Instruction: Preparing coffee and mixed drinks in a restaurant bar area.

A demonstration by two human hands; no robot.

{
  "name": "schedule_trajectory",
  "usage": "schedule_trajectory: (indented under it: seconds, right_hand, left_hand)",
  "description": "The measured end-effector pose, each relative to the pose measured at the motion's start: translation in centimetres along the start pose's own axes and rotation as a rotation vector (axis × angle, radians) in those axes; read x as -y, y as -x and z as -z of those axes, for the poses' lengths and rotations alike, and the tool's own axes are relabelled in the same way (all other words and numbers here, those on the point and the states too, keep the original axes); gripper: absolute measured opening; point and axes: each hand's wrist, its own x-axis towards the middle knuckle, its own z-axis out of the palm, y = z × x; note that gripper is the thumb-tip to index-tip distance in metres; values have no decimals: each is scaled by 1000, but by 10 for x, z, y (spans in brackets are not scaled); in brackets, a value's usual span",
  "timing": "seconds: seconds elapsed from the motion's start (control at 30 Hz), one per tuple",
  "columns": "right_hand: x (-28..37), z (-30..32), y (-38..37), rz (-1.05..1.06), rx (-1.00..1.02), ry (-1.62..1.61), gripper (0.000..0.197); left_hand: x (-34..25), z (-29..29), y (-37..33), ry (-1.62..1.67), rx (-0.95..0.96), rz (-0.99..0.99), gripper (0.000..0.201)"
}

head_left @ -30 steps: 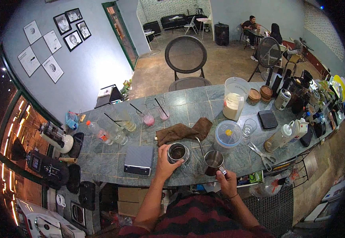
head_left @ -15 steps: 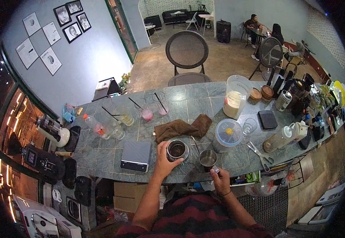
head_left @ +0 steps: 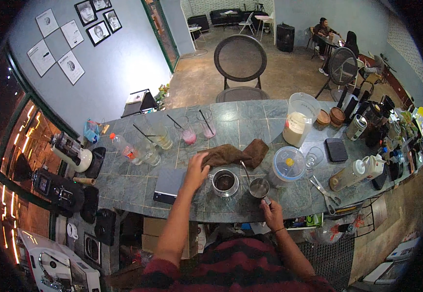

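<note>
Gooseneck pitcher [head_left: 259,188] clamped by its handle in the right hand [head_left: 272,215].
The pitcher is held just right of the metal cup [head_left: 225,183]. The left hand [head_left: 197,171] is placed at the brown cloth's left end; its grip cannot be told.

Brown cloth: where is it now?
In the head view, the brown cloth lies on the counter, beyond the unheld metal cup, its left end at the left hand.

The head-worn fisheye looks down from close above the hands [head_left: 273,215] and counter [head_left: 133,187], facing the floor [head_left: 192,90] beyond.
</note>
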Motion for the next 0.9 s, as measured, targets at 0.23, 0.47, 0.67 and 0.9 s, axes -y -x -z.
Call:
schedule_trajectory:
  seconds: [0.23, 0.47, 0.67, 0.9]
  right_hand:
    - [22, 0, 2, 18, -28, -23, 48]
    - [26, 9, 10, 24, -36, -82, 48]
    - [2, 1, 5, 91, -66, 16, 38]
    - [25, -7, -2, 96, -11, 40, 26]
  left_hand:
    - [29, 0, -1, -525, 377, -142, 41]
    - [-29, 14, 79, -398, 505, 130, 40]
    - [-34, 2, 124, -329, 552, 134, 59]
    - [-6, -14, 117, -363, 392, 92, 60]
